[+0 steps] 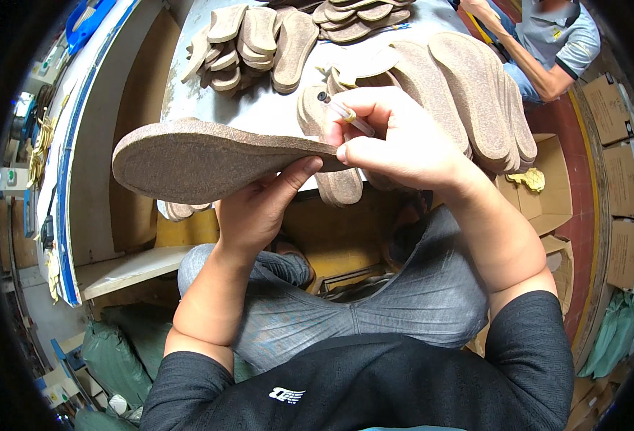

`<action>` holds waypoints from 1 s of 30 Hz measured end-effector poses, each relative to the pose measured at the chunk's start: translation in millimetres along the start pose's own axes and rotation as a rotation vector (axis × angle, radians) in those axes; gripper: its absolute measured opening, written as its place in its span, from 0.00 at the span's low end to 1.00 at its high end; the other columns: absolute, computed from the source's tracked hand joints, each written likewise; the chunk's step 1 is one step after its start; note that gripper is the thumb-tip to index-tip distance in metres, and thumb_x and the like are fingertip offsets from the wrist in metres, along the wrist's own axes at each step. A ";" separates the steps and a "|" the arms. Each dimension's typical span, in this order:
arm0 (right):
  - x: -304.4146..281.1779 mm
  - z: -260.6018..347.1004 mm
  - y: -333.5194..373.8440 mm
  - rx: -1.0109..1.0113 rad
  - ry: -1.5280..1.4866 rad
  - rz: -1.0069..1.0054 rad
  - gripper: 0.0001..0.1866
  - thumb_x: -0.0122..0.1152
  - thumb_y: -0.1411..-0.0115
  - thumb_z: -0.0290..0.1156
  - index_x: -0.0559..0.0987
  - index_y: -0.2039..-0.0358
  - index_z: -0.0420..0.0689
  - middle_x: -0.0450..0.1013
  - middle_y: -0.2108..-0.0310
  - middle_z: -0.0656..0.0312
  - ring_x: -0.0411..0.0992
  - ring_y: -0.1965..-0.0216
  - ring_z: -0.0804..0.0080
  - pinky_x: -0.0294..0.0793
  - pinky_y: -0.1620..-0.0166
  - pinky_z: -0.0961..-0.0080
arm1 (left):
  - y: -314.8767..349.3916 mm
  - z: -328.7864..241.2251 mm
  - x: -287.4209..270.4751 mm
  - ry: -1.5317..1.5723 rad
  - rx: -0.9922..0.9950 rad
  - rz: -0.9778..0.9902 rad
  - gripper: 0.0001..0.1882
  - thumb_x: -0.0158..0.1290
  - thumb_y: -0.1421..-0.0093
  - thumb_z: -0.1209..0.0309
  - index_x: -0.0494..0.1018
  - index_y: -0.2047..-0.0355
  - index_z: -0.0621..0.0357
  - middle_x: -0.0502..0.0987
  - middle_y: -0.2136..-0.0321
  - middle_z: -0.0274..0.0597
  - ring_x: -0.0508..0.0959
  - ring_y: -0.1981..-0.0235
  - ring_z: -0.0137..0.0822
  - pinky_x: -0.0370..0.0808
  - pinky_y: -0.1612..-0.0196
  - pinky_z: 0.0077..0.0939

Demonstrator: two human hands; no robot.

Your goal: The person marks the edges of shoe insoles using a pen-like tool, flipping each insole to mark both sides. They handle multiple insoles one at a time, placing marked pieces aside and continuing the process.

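In front of me a brown, speckled shoe sole (195, 161) is held up on its side, its broad end to the left. My left hand (256, 212) grips it from below near its narrow right end, thumb on the near face. My right hand (406, 144) is closed round a slim pen (345, 113) with a clear barrel and a dark end. Its thumb also touches the tip of the sole's narrow end. Behind the right hand, loose soles (340, 188) lie at the table's near edge, partly hidden.
Stacks of similar soles (475, 100) stand on the pale table (274, 111), with more piles (256, 39) at the far left. Another person (561, 43) sits at the far right. An open cardboard box (550, 179) is on the right. A white shelf (133, 271) stands left.
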State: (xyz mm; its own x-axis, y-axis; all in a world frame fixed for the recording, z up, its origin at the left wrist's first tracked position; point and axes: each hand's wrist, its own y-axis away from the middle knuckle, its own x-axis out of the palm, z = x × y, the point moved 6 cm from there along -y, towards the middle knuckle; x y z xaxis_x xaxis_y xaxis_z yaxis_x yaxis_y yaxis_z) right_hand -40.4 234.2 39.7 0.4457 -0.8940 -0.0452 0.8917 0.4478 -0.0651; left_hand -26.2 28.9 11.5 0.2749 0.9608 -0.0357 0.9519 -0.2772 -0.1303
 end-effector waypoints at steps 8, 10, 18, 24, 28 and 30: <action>-3.0 -8.3 -0.9 -0.045 0.079 -0.030 0.04 0.63 0.38 0.23 0.82 0.62 0.43 0.72 0.73 0.75 0.65 0.73 0.90 0.64 0.69 0.83 | 1.2 1.1 7.2 0.016 0.016 0.030 0.14 0.71 0.29 0.72 0.87 0.46 0.64 0.91 0.53 0.40 0.86 0.52 0.27 0.80 0.45 0.26; -4.3 -7.5 -1.7 -0.098 0.124 -0.039 0.04 0.64 0.38 0.22 0.82 0.62 0.43 0.71 0.74 0.75 0.65 0.73 0.90 0.64 0.70 0.84 | 0.9 3.5 7.8 0.033 0.032 0.044 0.15 0.71 0.29 0.72 0.87 0.45 0.64 0.91 0.52 0.40 0.86 0.51 0.27 0.81 0.45 0.26; -5.0 -0.1 4.5 0.112 -0.049 -0.021 0.05 0.66 0.38 0.23 0.82 0.61 0.43 0.72 0.75 0.74 0.64 0.78 0.90 0.62 0.76 0.84 | 0.5 0.9 6.1 -0.028 -0.002 0.023 0.15 0.70 0.30 0.73 0.87 0.45 0.65 0.91 0.51 0.41 0.86 0.50 0.29 0.81 0.43 0.27; -3.3 -4.2 -0.1 0.051 -0.079 -0.014 0.06 0.69 0.40 0.24 0.82 0.61 0.43 0.73 0.73 0.74 0.67 0.74 0.89 0.65 0.71 0.84 | -1.6 4.0 5.2 0.166 -0.003 0.001 0.15 0.70 0.30 0.75 0.87 0.46 0.66 0.90 0.50 0.43 0.86 0.48 0.31 0.80 0.40 0.28; -6.3 -2.2 0.0 0.047 0.015 0.001 0.07 0.70 0.41 0.23 0.83 0.62 0.43 0.73 0.72 0.74 0.68 0.70 0.89 0.67 0.67 0.84 | -1.0 8.6 6.5 0.133 -0.033 0.029 0.15 0.70 0.30 0.75 0.87 0.45 0.66 0.90 0.50 0.43 0.86 0.48 0.31 0.80 0.39 0.28; -6.9 -4.9 -0.3 0.039 0.034 0.004 0.07 0.70 0.42 0.24 0.83 0.63 0.43 0.73 0.71 0.74 0.68 0.70 0.89 0.67 0.67 0.84 | -1.2 7.8 8.7 0.111 -0.007 0.045 0.15 0.70 0.30 0.75 0.86 0.45 0.66 0.90 0.50 0.42 0.86 0.48 0.31 0.80 0.40 0.28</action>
State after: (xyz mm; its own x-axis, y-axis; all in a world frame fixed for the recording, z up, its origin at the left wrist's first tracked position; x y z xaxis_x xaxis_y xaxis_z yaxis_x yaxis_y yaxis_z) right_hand -44.1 240.3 35.1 0.4468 -0.8911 -0.0791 0.8927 0.4499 -0.0256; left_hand -26.0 37.5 3.6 0.3300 0.9415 0.0691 0.9393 -0.3201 -0.1237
